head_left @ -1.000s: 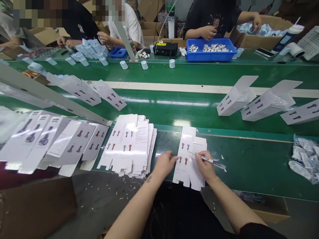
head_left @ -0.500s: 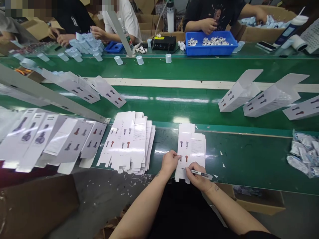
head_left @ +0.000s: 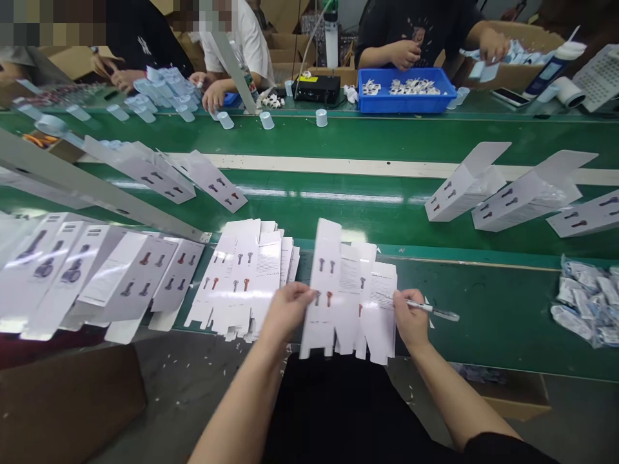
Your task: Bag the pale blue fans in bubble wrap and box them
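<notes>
My left hand [head_left: 289,309] pinches the left edge of a flat white carton [head_left: 325,322] printed with small pictures of gadgets. That carton lies partly over a stack of flat cartons [head_left: 384,322] at the bench's front edge. My right hand [head_left: 411,319] is closed around a pen [head_left: 438,311], which points left, its tip over the right side of the stack. Left of my left hand lies a larger pile of flat printed cartons [head_left: 242,277], slightly fanned.
Folded cartons [head_left: 130,270] stand in a row at the left. Open cartons [head_left: 464,183] stand on the green belt [head_left: 314,206]. Plastic-wrapped parts [head_left: 585,296] lie at the right. Opposite, several people work beside a blue tray [head_left: 406,106] and pale cups [head_left: 164,90].
My left hand has drawn the top carton leftward off the stack. My right hand has moved right with the pen. Across the belt, a person's hand has come down near the cups.
</notes>
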### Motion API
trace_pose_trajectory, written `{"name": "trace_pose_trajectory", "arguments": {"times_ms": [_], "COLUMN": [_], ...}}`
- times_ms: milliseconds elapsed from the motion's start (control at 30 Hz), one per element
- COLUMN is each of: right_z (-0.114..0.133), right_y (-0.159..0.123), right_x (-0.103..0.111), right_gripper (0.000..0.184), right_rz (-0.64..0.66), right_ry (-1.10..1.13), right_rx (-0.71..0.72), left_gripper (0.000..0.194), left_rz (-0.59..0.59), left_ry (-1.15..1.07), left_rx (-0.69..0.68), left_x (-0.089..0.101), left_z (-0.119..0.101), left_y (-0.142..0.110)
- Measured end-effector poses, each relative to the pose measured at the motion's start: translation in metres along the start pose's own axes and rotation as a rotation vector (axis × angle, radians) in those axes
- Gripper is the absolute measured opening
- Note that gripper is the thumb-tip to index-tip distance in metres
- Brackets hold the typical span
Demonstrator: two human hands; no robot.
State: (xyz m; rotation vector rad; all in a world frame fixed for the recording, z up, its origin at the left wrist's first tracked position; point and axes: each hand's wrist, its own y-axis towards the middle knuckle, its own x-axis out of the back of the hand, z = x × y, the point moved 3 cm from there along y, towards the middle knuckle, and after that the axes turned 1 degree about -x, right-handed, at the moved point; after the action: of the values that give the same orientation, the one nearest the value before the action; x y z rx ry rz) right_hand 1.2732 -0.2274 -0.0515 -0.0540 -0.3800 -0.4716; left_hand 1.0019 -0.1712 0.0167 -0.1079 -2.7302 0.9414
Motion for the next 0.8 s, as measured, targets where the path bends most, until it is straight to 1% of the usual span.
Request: {"name": "trace_pose_trajectory", "arguments": {"times_ms": [33,67,133,200,267,300,333,367,400,433,467,500,533,567,600,633,667,700,733,800], "right_z": [-0.001,-0.001,-0.002,-0.002,-0.004,-0.005,-0.006,-0.007,-0.008,-0.009,-0.009,-0.009,-0.008,-0.007,-0.006,-0.004,-0.003,-0.001,0.001,0.002], "right_y": [0.003,0.005,0.005,0.003,0.002,0.002,0.002,0.003,0.003,0.004,0.005,0.005,0.005,0.003,0.000,-0.004,-0.009,-0.016,-0.022,-0.036], "right_x": [-0.003,-0.008,-0.016,-0.022,-0.025,-0.026,-0.027,-0.028,-0.028,-0.028,-0.028,-0.027,-0.026,-0.024,-0.021,-0.018,-0.016,-0.014,-0.013,-0.012], "right_gripper": [0.026,0.027,0.029,0.030,0.030,0.030,0.029,0.029,0.028,0.028,0.028,0.028,0.027,0.027,0.026,0.025,0.024,0.023,0.022,0.022], "right_rz": [0.005,0.020,0.065,0.101,0.132,0.145,0.156,0.166,0.174,0.179,0.182,0.182,0.177,0.168,0.160,0.156,0.161,0.179,0.207,0.281], "right_ry": [-0.012,-0.023,-0.038,-0.044,-0.048,-0.051,-0.056,-0.062,-0.069,-0.075,-0.081,-0.086,-0.089,-0.091,-0.093,-0.094,-0.096,-0.098,-0.102,-0.110], "right_rx": [-0.002,-0.002,0.002,0.008,0.016,0.020,0.023,0.026,0.028,0.031,0.035,0.040,0.045,0.052,0.060,0.069,0.081,0.096,0.112,0.144], "left_gripper": [0.018,0.019,0.018,0.017,0.018,0.018,0.019,0.021,0.023,0.026,0.029,0.031,0.032,0.032,0.031,0.031,0.030,0.029,0.029,0.026], "left_rz": [-0.050,-0.125,-0.342,-0.548,-0.691,-0.742,-0.776,-0.811,-0.838,-0.843,-0.808,-0.723,-0.603,-0.431,-0.256,-0.137,-0.048,0.016,0.054,0.079], "left_ry": [-0.014,-0.009,0.006,0.050,0.196,0.317,0.461,0.599,0.706,0.763,0.766,0.725,0.659,0.598,0.571,0.571,0.591,0.616,0.638,0.661], "left_rx": [-0.019,-0.041,-0.057,-0.022,0.070,0.116,0.139,0.124,0.062,-0.035,-0.141,-0.230,-0.291,-0.307,-0.289,-0.272,-0.239,-0.191,-0.149,-0.085], "left_x": [0.022,0.045,0.088,0.123,0.145,0.151,0.153,0.151,0.144,0.132,0.114,0.093,0.068,0.041,0.013,-0.013,-0.036,-0.054,-0.069,-0.085], "left_z": [-0.011,-0.022,-0.038,-0.046,-0.045,-0.043,-0.040,-0.038,-0.037,-0.035,-0.032,-0.028,-0.022,-0.015,-0.006,0.002,0.011,0.020,0.027,0.038], "left_y": [-0.006,-0.011,-0.020,-0.026,-0.028,-0.029,-0.030,-0.030,-0.031,-0.032,-0.032,-0.030,-0.027,-0.021,-0.015,-0.008,-0.001,0.007,0.013,0.022]}}
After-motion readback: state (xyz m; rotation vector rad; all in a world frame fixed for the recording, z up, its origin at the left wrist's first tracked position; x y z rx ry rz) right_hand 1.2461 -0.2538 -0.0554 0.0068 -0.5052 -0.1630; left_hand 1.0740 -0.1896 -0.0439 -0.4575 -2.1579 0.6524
